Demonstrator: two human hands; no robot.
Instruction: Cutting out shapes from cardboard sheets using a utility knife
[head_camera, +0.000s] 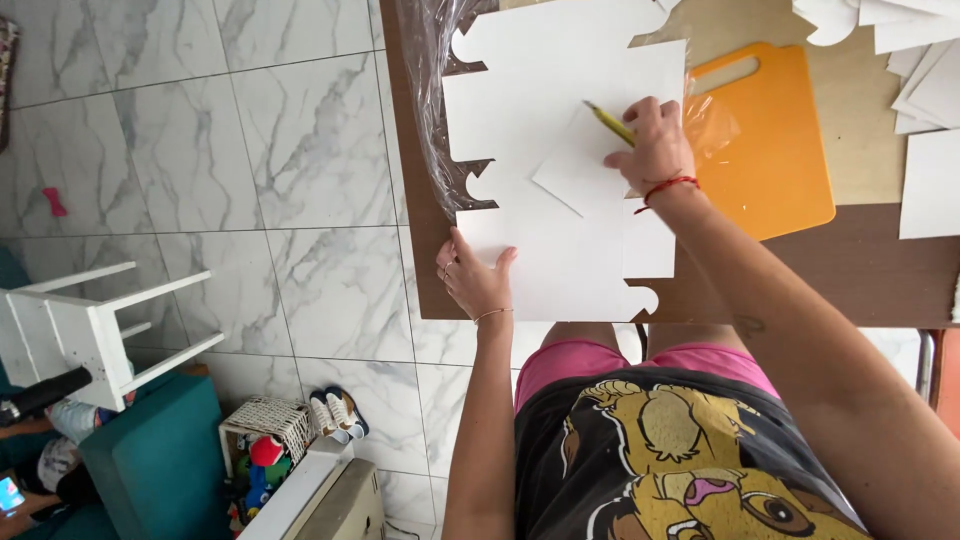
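A large white cardboard sheet (545, 110) with scalloped cut-out edges lies on the brown table (860, 270). My left hand (472, 280) presses flat on the sheet's near left corner, at the table's edge. My right hand (655, 145) grips a yellow pencil (608, 122), whose tip rests on the sheet next to a smaller white card piece (570, 170) lying on top. A red string bracelet circles my right wrist.
An orange cutting board (775, 140) lies to the right of the sheet. Clear plastic wrap (432, 80) bunches at the table's left edge. White paper pieces (925, 110) are stacked at far right. Marble floor (250, 160), a white stool (85, 330), a toy basket (265, 440).
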